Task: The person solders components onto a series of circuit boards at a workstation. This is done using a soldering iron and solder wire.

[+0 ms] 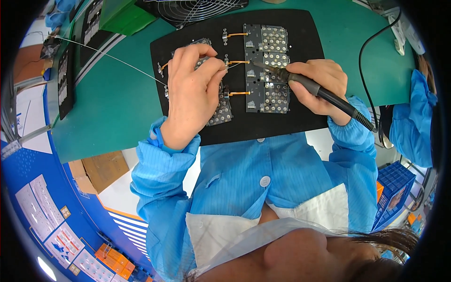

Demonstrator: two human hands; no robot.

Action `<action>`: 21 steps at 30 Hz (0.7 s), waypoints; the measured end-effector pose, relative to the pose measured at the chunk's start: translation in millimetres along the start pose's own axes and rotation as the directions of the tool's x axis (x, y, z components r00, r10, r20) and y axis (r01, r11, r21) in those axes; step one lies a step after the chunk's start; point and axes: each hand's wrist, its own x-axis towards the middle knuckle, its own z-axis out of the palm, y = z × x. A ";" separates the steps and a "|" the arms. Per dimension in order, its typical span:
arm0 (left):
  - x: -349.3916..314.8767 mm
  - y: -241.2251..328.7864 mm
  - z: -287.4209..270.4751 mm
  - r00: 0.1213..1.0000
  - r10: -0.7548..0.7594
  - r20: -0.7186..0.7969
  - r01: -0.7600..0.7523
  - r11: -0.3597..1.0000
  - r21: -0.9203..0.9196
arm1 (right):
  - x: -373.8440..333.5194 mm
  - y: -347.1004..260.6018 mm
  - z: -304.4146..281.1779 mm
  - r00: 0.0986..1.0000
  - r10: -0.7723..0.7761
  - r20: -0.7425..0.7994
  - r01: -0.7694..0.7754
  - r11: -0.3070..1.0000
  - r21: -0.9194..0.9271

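My left hand [192, 91] is closed in a pinch on thin solder wire [122, 60]. The wire runs in from the upper left, and its free end pokes out past my fingertips toward the middle circuit board [252, 83]. In my right hand [324, 82] is a soldering iron [339, 103], gripped like a pen. Its tip points left at the board's edge, where an orange flex strip [238, 62] joins; whether it touches cannot be told. Three boards with round metal dots form a column, each with such a strip and a small metal part. More boards [221, 113] lie partly hidden under my left hand.
A black mat [188, 134] lies beneath the boards on the green table [108, 117]. At the back are a fan with a wire guard [197, 10] and a green box [124, 18]. The iron's black cord [361, 61] loops at the right, near another person's blue sleeve [413, 122].
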 end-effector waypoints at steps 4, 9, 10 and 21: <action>-2.1 -0.9 -0.5 1.000 -0.015 0.011 0.015 1.000 -0.009 | 0.3 0.1 1.1 1.000 -0.004 -0.023 0.004 1.000 -0.007; -1.5 -1.8 3.5 1.000 0.024 0.007 -0.024 1.000 -0.016 | -0.5 -1.9 0.7 1.000 -0.007 -0.009 0.007 1.000 0.018; -0.9 -1.1 4.1 1.000 0.025 0.006 -0.025 1.000 -0.015 | -0.1 -2.4 0.1 1.000 0.001 -0.001 -0.001 1.000 0.016; 7.3 2.8 12.9 0.995 0.074 0.066 -0.075 0.997 0.017 | -3.0 -1.6 1.6 1.000 0.013 -0.006 -0.013 0.998 0.056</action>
